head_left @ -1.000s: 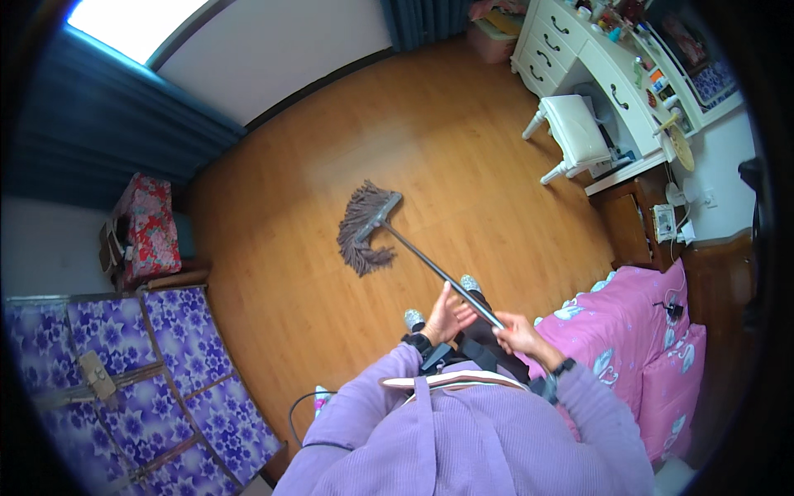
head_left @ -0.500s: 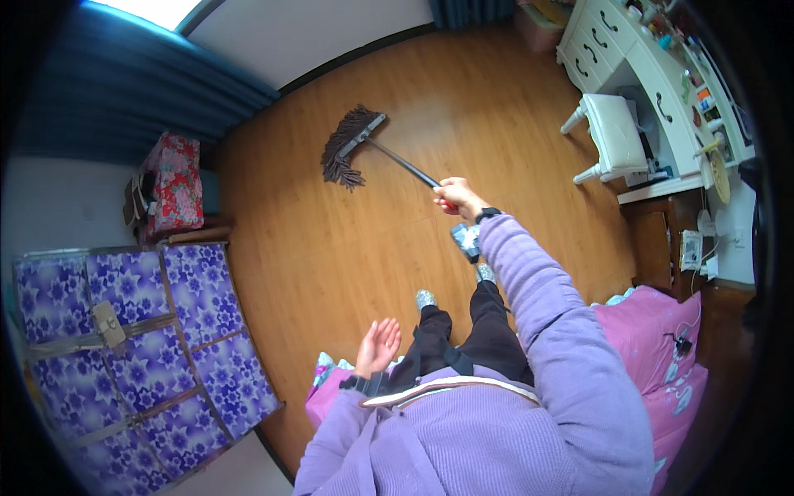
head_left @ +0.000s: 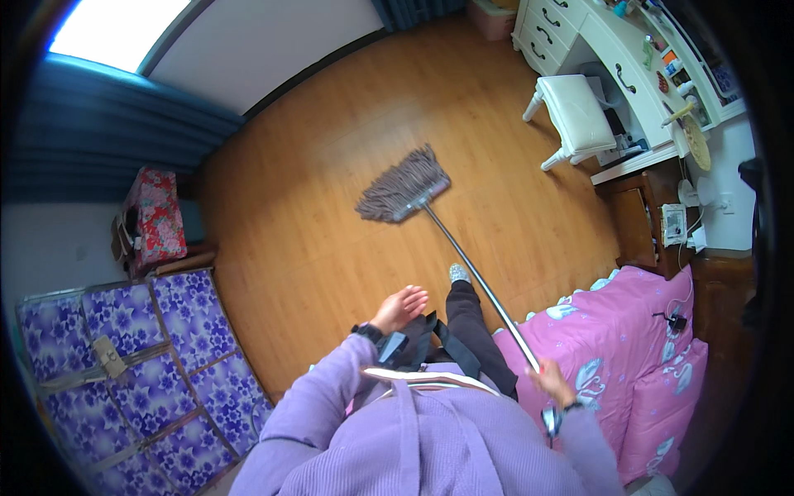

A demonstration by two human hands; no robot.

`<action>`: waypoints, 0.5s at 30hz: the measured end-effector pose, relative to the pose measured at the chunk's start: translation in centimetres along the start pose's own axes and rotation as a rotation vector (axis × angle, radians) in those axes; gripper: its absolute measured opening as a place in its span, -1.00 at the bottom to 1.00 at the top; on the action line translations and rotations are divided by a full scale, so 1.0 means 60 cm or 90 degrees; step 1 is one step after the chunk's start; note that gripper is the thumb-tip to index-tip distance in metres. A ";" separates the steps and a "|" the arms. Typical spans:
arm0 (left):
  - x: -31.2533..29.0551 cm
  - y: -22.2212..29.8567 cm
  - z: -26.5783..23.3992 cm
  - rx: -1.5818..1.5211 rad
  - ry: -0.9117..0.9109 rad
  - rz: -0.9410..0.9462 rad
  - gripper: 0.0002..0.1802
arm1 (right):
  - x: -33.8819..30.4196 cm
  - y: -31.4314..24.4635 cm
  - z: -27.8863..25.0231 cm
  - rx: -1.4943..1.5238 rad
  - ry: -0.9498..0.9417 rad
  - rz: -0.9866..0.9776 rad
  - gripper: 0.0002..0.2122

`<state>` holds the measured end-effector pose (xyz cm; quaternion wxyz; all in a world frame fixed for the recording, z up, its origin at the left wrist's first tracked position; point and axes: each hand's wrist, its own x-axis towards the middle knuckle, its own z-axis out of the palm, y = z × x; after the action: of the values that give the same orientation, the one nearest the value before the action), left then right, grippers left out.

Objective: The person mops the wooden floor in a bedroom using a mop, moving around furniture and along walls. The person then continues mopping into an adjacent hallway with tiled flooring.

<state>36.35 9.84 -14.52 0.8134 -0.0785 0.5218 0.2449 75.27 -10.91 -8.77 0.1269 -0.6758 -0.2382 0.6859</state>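
A mop [head_left: 405,183] with a dark grey-brown string head lies against the wooden floor in the middle of the room. Its long metal handle slants back toward me on the right. My right hand [head_left: 552,383] is closed round the handle's near end, beside the pink bedding. The left hand [head_left: 400,308] holds nothing; its fingers are stretched out in front of my waist, palm partly showing, apart from the mop. Both forearms are in purple sleeves with dark bands at the wrists.
Pink bedding [head_left: 616,364] lies close on my right. A white stool [head_left: 575,116] stands by a white dressing table [head_left: 612,50] at the far right. Left are a purple flowered cabinet [head_left: 136,364] and a red flowered box [head_left: 163,217], with blue curtains [head_left: 116,124] behind.
My right hand has drawn back toward my right side with the handle. The mop head has come nearer and turned. My left hand has moved up and slightly right.
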 end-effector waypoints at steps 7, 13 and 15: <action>0.104 -0.079 0.188 0.231 -0.107 -0.166 -0.70 | -0.147 0.089 0.033 0.188 0.090 0.014 -0.92; 0.104 -0.058 0.227 0.245 -0.115 -0.173 -0.68 | -0.034 -0.042 -0.029 0.226 -0.005 0.032 -0.95; 0.096 -0.041 0.226 0.216 -0.104 -0.149 -0.67 | 0.029 -0.124 -0.051 0.136 -0.055 0.019 -0.90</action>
<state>50.47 14.70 -13.91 0.8773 0.0196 0.4754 0.0633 77.12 -3.21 -6.50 0.1775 -0.6314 -0.1590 0.7379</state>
